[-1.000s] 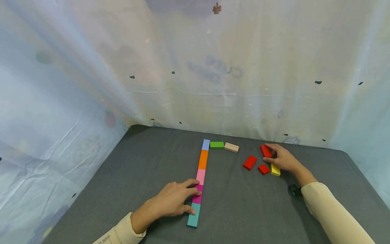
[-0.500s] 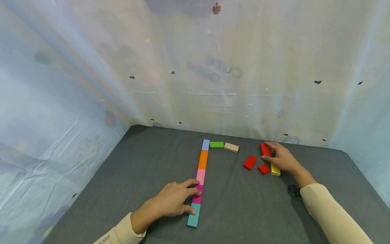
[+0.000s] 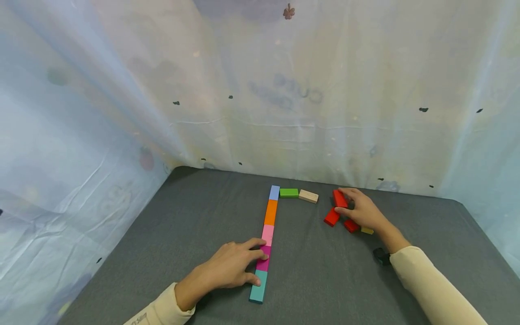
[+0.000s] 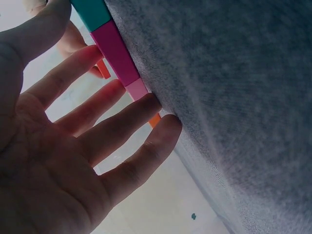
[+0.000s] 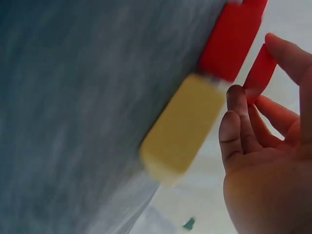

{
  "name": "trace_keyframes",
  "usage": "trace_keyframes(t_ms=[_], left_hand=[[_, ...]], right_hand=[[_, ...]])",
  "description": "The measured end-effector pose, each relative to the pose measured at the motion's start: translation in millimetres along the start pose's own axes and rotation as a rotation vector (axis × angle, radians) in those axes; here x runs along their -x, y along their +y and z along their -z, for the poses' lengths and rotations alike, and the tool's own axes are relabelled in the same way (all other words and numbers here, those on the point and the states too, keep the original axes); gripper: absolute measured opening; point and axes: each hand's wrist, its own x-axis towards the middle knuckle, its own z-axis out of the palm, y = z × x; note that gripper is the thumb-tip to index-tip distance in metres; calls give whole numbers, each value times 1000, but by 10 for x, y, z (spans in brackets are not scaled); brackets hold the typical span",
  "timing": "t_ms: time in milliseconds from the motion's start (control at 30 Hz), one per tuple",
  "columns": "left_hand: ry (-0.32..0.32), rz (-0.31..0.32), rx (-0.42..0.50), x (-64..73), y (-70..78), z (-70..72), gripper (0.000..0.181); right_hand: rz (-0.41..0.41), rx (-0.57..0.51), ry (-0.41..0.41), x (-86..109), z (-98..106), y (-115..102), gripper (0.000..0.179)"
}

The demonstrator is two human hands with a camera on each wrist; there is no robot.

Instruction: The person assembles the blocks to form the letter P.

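Between thumb and fingers, my right hand (image 3: 364,211) pinches a red block (image 3: 339,198), also visible as the red block (image 5: 262,73) in the right wrist view. In the head view it overlaps the far end of a second red block (image 3: 331,218). A smaller red block (image 3: 351,225) and a yellow block (image 3: 367,230) lie beside that hand, partly covered by it. My left hand (image 3: 231,266) spreads loosely straight fingers over a row of blocks. Its fingertips lie at the magenta block (image 3: 263,264) and the pink block (image 3: 267,234), its thumb over the teal block (image 3: 257,294).
The row runs on through an orange block (image 3: 270,213) to a light blue block (image 3: 274,192). A green block (image 3: 289,193) adjoins its far end, with a plain wooden block (image 3: 308,196) angled beside it. A patterned curtain (image 3: 284,135) stands behind the grey cloth (image 3: 195,216).
My right hand has moved left with the red block, away from the yellow one and up to the second red block. My left hand and the row have stayed put.
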Motion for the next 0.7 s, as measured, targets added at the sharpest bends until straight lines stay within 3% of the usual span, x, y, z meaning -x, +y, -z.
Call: trace_keyframes(t_ms=[467,700], left_hand=[[7,1,0,4,-12,-12,56],[-1,-1,5,5,-7,-4,55]], right_hand=[[95,-39,-6,-59,-221,-463,71],[119,9,-3,-53,-289,-522,72]])
